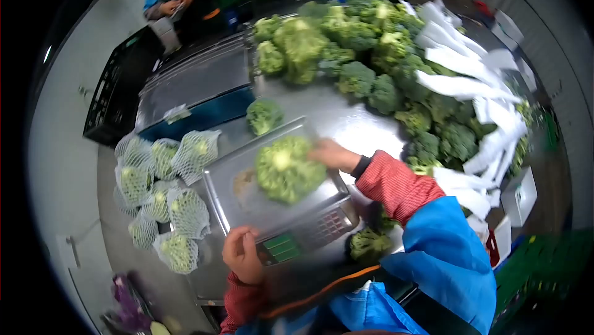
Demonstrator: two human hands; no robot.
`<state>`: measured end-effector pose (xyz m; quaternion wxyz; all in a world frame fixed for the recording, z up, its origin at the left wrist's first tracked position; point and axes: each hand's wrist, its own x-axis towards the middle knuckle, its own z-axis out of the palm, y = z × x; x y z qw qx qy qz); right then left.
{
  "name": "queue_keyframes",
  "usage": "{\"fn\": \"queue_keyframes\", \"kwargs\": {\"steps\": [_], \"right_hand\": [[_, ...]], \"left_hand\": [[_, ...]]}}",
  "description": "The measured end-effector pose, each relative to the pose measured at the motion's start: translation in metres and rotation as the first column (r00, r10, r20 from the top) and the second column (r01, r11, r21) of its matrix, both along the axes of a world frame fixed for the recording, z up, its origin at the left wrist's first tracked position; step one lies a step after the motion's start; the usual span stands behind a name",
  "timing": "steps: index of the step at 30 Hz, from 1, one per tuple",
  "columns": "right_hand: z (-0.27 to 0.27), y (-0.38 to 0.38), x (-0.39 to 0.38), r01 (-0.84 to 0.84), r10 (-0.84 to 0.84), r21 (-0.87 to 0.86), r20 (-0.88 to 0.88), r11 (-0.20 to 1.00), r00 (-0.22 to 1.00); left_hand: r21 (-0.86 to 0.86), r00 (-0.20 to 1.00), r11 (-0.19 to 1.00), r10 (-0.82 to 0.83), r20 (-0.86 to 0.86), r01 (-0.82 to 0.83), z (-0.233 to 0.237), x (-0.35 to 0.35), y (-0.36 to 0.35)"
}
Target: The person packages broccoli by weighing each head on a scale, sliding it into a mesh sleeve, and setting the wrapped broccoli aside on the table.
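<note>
A pale green broccoli head (289, 171) is over the steel pan of the weighing scale (232, 216), its cut stem end facing up. My right hand (334, 155) grips its right edge; the fingers are blurred. Beside the scale's front left corner is my left hand (243, 254), with loosely bent fingers and nothing visible in them. The scale's green display (282, 247) and keypad (330, 225) face me. Just behind the pan lies a small broccoli head (264, 116), and another broccoli (369, 245) sits by the scale's front right, partly hidden by my sleeve.
Several heads in white net sleeves (189, 212) lie left of the scale. A large broccoli pile (396, 75) fills the back right, with white nets (458, 78) over it. A steel-topped unit (197, 87) and black crate (117, 81) stand back left; a co-worker's hands (179, 0) are beyond.
</note>
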<state>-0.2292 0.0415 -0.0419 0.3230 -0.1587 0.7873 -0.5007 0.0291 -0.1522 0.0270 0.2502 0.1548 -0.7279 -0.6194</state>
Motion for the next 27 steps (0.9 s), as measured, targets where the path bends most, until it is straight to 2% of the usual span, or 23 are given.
{"fn": "queue_keyframes", "kwargs": {"steps": [1,3,5,6,7,8,9,10,11,13,15,17,18,19,21,22,23,24,26,27], "right_hand": [[0.009,0.004,0.011,-0.012,0.015,-0.040,0.067,0.999,0.998],[0.023,0.018,0.024,-0.032,0.023,-0.028,-0.286,0.999,0.958],[0.069,0.048,0.013,0.013,0.088,0.244,-0.402,0.970,0.912],[0.082,0.069,0.005,0.224,0.041,0.287,-0.695,0.931,0.718],[0.097,0.091,-0.003,0.429,0.048,0.252,-0.901,0.867,0.432],[0.120,0.111,-0.016,0.636,0.175,0.387,-0.912,0.668,0.371],[0.126,0.137,-0.028,0.698,0.137,0.293,-0.953,0.653,0.271],[0.109,0.170,-0.057,0.798,0.219,0.257,-0.962,0.545,0.160],[0.107,0.196,-0.063,0.804,0.229,0.255,-0.962,0.537,0.152],[0.071,0.238,-0.088,0.804,0.329,0.387,-0.910,0.452,0.253],[0.091,0.211,-0.050,0.679,0.302,0.289,-0.948,0.675,0.103],[0.097,0.171,-0.004,0.420,0.092,0.201,-0.960,0.885,0.264],[0.094,0.150,0.026,0.309,-0.049,0.126,-0.863,0.943,0.502],[0.094,0.130,0.057,0.222,-0.143,0.027,-0.687,0.975,0.713],[0.114,0.097,0.115,0.130,-0.118,-0.016,-0.538,0.991,0.835],[0.108,0.088,0.133,0.090,-0.144,-0.140,-0.443,0.986,0.885],[0.103,0.081,0.147,0.062,-0.152,-0.262,-0.339,0.963,0.928],[0.104,0.078,0.159,0.075,-0.141,-0.268,-0.239,0.961,0.961],[0.100,0.077,0.171,0.101,-0.180,-0.208,-0.408,0.973,0.895],[0.101,0.080,0.174,0.122,-0.187,-0.173,-0.432,0.977,0.882]], "left_hand": [[0.040,1.000,0.999,-0.015,0.002,0.015,0.003,0.001,0.007],[0.019,0.991,0.990,-0.137,-0.011,0.137,0.001,0.004,0.018],[-0.028,0.972,0.972,-0.235,-0.002,0.235,0.000,0.011,0.027],[-0.006,0.962,0.962,-0.274,-0.007,0.274,0.004,0.012,0.034],[0.001,0.956,0.956,-0.294,0.004,0.294,0.006,0.014,0.040],[0.011,0.952,0.952,-0.307,0.018,0.307,0.005,0.017,0.047],[0.026,0.950,0.951,-0.310,0.039,0.310,0.004,0.022,0.052],[-0.018,0.935,0.938,-0.344,0.084,0.346,0.000,0.026,0.051],[-0.081,0.928,0.926,-0.363,0.085,0.369,0.000,0.027,0.055],[-0.209,0.916,0.892,-0.386,0.105,0.400,0.005,0.026,0.057],[-0.178,0.913,0.898,-0.383,0.140,0.403,0.017,0.020,0.059],[0.113,0.895,0.920,-0.392,0.212,0.376,0.014,0.012,0.069],[0.213,0.853,0.879,-0.470,0.226,0.427,0.011,0.009,0.074],[0.313,0.806,0.823,-0.549,0.223,0.474,0.008,0.005,0.081],[0.088,0.841,0.852,-0.523,0.138,0.516,0.015,-0.005,0.106],[0.023,0.834,0.846,-0.529,0.157,0.533,0.020,-0.009,0.112],[0.034,0.874,0.875,-0.485,0.036,0.484,0.004,-0.012,0.120],[0.112,0.848,0.850,-0.524,0.074,0.515,0.007,-0.016,0.122],[0.258,0.796,0.795,-0.591,0.129,0.549,0.004,-0.021,0.122],[0.329,0.772,0.767,-0.618,0.149,0.550,-0.004,-0.019,0.123]]}}
